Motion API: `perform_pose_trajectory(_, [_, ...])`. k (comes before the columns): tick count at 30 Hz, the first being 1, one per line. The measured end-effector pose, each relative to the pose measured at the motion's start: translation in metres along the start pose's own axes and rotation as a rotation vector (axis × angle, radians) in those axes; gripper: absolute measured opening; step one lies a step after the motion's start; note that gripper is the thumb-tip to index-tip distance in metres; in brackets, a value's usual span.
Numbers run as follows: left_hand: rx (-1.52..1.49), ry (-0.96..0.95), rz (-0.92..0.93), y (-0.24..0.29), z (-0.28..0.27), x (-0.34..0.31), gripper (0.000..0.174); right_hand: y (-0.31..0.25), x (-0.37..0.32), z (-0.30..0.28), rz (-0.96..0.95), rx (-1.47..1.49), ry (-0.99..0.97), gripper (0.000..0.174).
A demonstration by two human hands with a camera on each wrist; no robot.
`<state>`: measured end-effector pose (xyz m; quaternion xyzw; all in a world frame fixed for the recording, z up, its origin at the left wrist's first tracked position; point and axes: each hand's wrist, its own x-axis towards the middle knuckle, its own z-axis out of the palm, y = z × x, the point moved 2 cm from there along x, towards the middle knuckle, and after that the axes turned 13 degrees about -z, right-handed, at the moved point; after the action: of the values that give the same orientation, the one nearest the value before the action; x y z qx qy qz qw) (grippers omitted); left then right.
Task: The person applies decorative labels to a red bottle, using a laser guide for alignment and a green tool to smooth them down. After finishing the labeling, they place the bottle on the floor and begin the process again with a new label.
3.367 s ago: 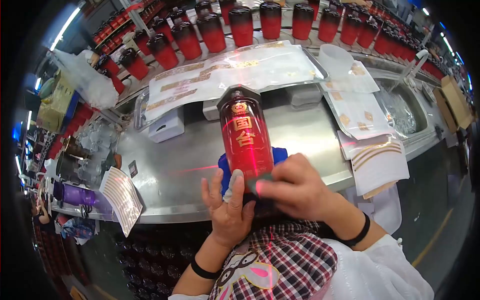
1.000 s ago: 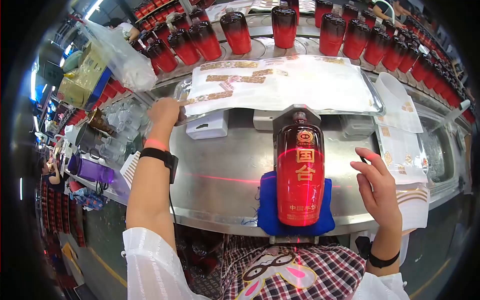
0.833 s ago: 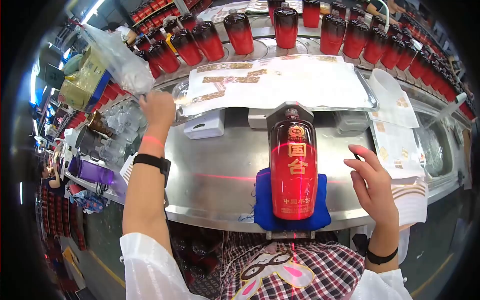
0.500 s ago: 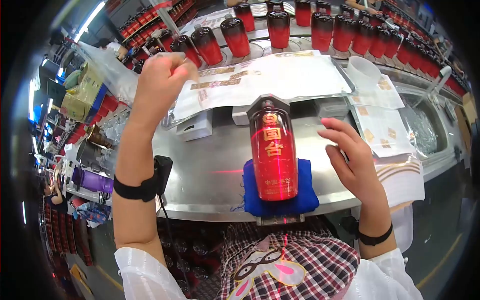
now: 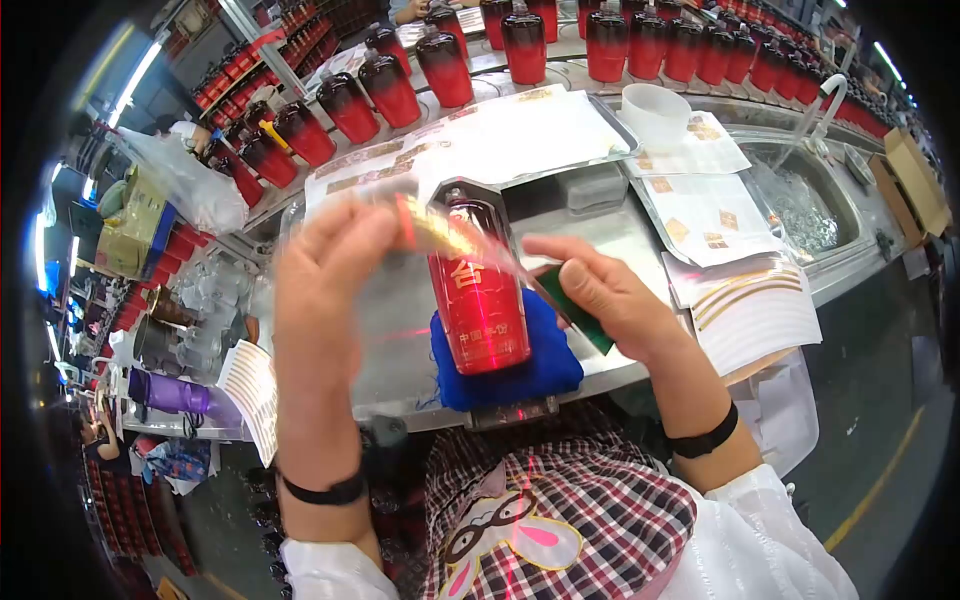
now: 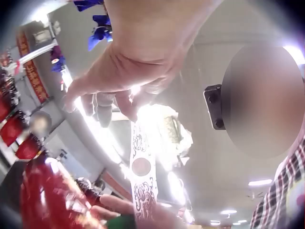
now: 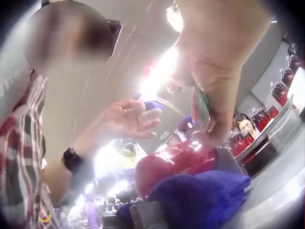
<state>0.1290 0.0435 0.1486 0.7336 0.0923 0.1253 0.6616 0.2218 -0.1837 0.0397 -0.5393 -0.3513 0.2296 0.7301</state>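
Observation:
A red bottle (image 5: 480, 330) with gold lettering lies on a blue cloth (image 5: 555, 370), its neck toward a dark holder. My left hand (image 5: 335, 260), blurred, pinches one end of a patterned gold decal strip (image 5: 450, 235). The strip stretches across above the bottle to the fingers of my right hand (image 5: 625, 305). In that right hand I also hold a flat green scraper (image 5: 585, 310), its edge pointing down. The left wrist view shows the strip (image 6: 143, 191) hanging from the left fingertips, with a round mark along it.
Behind the bottle, a tray with white decal sheets (image 5: 500, 130) spans the counter. More sheets (image 5: 700, 215) and a sink (image 5: 800, 220) with a running tap stand to the right. Several red bottles (image 5: 525, 45) line the conveyor. A purple cup (image 5: 170, 392) is at the left.
My left hand has come from the tray's left end back over the bottle with the decal strip. My right hand has moved in toward the strip, and the green scraper now shows.

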Motion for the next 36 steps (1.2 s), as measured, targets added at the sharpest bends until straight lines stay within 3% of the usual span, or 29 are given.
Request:
perform_pose_trajectory(1, [-0.071,0.049,-0.083,-0.027,-0.003,-0.004,0.019,0.004,0.0,0.005,0.043,-0.04,0.019,0.052])
perform_pose_trajectory(4, [-0.198,0.134,-0.186,-0.086,-0.004,-0.02,0.015,0.018,0.006,0.009,-0.273,-0.535,-0.019,0.034])
perform_pose_trajectory(7, [-0.222,0.206,-0.185,-0.099,0.005,-0.032,0.016,0.015,0.009,0.009,-0.229,-0.669,-0.002,0.033])
perform_pose_trajectory(11, [-0.194,0.246,-0.165,-0.112,0.002,-0.039,0.018,0.021,0.011,0.011,-0.26,-0.604,0.084,0.033])
perform_pose_trajectory(14, [-0.193,0.241,-0.197,-0.117,0.0,-0.044,0.017,0.029,0.01,0.01,-0.168,-0.44,0.098,0.032])
perform_pose_trajectory(17, [-0.217,0.316,-0.179,-0.117,0.0,-0.049,0.017,0.031,0.01,0.009,-0.141,-0.428,0.098,0.032])
perform_pose_trajectory(36, [-0.287,0.246,-0.218,-0.142,-0.002,-0.052,0.016,0.027,0.013,0.007,-0.152,-0.433,0.046,0.019])
